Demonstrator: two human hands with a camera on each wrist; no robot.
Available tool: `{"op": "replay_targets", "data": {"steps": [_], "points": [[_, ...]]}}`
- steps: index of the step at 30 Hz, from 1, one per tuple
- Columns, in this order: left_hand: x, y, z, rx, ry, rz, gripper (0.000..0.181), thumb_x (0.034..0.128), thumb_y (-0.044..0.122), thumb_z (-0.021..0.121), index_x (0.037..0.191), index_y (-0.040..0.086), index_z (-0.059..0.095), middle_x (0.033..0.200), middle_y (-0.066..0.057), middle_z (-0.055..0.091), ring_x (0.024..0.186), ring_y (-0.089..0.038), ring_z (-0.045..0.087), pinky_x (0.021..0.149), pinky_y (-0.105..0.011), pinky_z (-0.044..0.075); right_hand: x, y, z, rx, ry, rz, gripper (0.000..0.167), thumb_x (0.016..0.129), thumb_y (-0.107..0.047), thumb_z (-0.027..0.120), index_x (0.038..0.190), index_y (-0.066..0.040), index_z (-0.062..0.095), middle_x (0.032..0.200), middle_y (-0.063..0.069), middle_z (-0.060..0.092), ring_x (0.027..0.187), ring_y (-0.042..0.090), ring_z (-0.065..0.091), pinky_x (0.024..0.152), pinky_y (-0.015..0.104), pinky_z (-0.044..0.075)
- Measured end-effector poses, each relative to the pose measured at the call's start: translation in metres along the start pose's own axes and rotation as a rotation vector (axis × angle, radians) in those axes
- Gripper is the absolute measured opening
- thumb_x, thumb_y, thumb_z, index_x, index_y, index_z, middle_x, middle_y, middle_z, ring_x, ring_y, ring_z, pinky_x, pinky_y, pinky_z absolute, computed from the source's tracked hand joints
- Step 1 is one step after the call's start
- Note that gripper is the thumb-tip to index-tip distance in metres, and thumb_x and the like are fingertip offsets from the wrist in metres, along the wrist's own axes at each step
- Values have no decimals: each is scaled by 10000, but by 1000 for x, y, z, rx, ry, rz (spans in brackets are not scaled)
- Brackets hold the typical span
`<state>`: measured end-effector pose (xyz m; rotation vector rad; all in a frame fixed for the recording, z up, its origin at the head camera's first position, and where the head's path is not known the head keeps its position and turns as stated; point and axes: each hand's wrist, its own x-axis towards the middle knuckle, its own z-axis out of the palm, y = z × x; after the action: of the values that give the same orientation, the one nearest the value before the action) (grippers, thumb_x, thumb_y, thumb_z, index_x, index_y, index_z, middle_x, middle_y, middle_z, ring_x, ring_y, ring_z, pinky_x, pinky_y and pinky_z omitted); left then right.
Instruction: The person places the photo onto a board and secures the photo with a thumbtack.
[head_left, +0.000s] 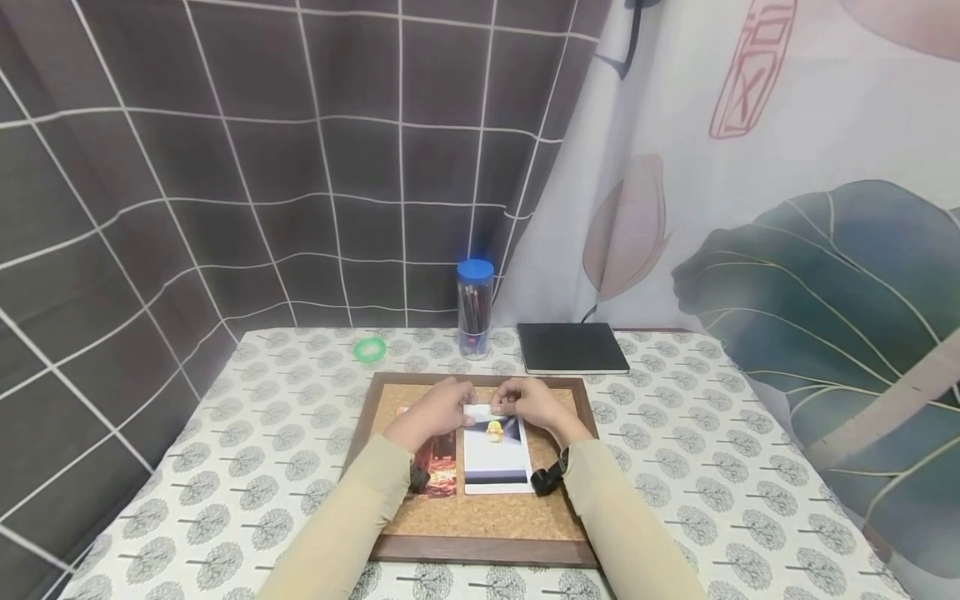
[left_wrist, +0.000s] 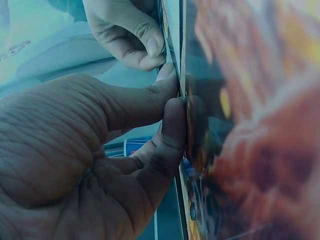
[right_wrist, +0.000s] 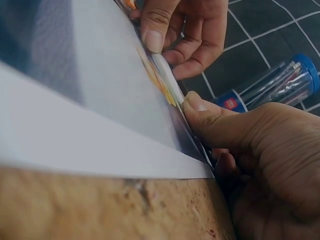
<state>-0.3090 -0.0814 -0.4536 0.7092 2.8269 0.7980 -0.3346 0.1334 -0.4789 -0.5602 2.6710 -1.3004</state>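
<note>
A white-bordered photo print with a small yellow figure lies over the framed corkboard. At its upper left corner my left hand pinches the edge between thumb and fingers. My right hand pinches the top edge near the right corner, a short gap from the left. In the right wrist view the print is raised along the pinched edge, thumb on its face. A second, fiery red print lies to the left on the cork, partly hidden by my left hand and wrist.
Behind the board stand a clear pencil tube with a blue lid and a black notebook. A green tape roll lies to the left. The board rests on a tree-patterned tablecloth. A dark gridded curtain hangs behind.
</note>
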Motion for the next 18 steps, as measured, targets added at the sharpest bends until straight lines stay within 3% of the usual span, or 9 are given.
{"op": "replay_targets", "data": {"steps": [18], "points": [[-1,-1,-1,1,4,12,280,843,144,796,1075,77,657,972,-54,550,869,-185,556,811,-378,535,3,-1,3,24,7,12,107,816,-97,820,822,-103,713,743,-17,615,715,142,553,704,296,475]]}}
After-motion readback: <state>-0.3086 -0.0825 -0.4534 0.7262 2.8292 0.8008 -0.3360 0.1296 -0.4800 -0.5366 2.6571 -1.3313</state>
